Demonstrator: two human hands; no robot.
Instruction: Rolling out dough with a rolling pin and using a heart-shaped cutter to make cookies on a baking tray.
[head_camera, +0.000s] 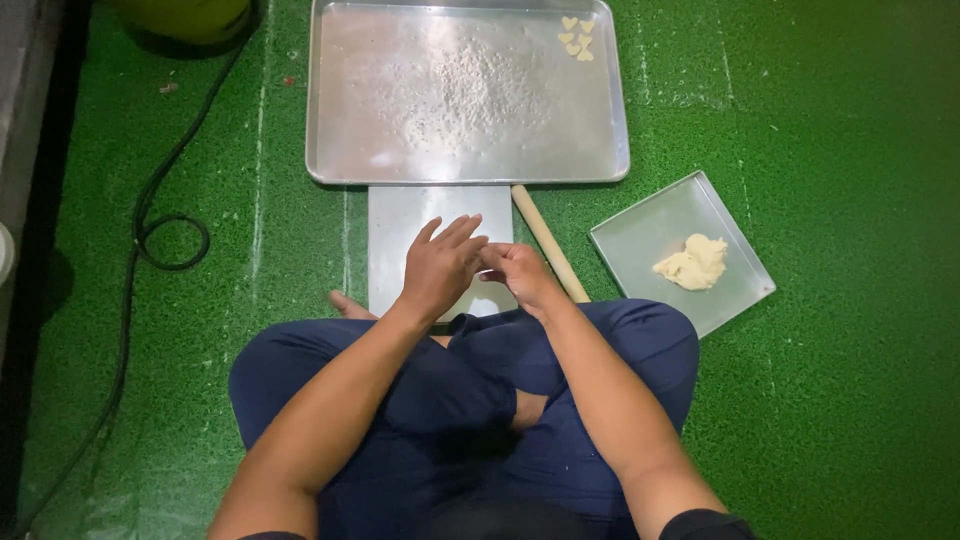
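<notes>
Low in the centre of the frame your left hand (440, 268) lay palm-down over your right hand (518, 275), its fingers together and flat; whether the right fingers were pinched on a bit of dough I could not tell. Both hovered over the small metal board (400, 225), the rolling pin (545, 242) just right of them. Any piece between your palms could have smeared or dropped onto the green turf (850, 300). Further right, the dough lump (692, 262) sat uncovered on its square tray (640, 240), where it might dry out. At the top, the floured baking tray (340, 120) held four heart-shaped pieces (577, 38).
</notes>
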